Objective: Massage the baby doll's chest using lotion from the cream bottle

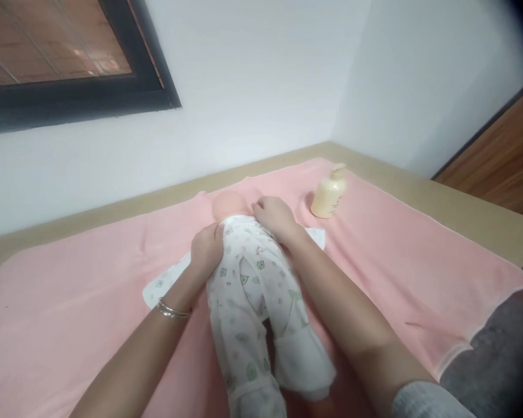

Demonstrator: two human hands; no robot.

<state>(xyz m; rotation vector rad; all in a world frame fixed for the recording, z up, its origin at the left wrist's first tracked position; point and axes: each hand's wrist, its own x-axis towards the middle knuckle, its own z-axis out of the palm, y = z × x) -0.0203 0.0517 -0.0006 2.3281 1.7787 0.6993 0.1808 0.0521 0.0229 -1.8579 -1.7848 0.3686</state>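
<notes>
A baby doll (230,205) lies on a pink cloth, its legs toward me. Only its smooth, rounded, skin-coloured far end shows well, and no face can be seen. White baby pants (255,261) printed with small green animals and leaves cover its body and legs. My left hand (207,249) is closed on the fabric at the left side of the upper edge. On the opposite side, my right hand (275,217) pinches the upper edge near the rounded end. White printed sleeves (168,281) stick out flat to both sides. Both hands' fingertips are partly hidden.
A cream pump bottle (329,194) stands on the pink cloth (91,273), right of the doll. Beneath the cloth is a tan tabletop (383,171) against white walls. A dark-framed window (82,96) is at upper left, and a wooden panel (501,157) at right.
</notes>
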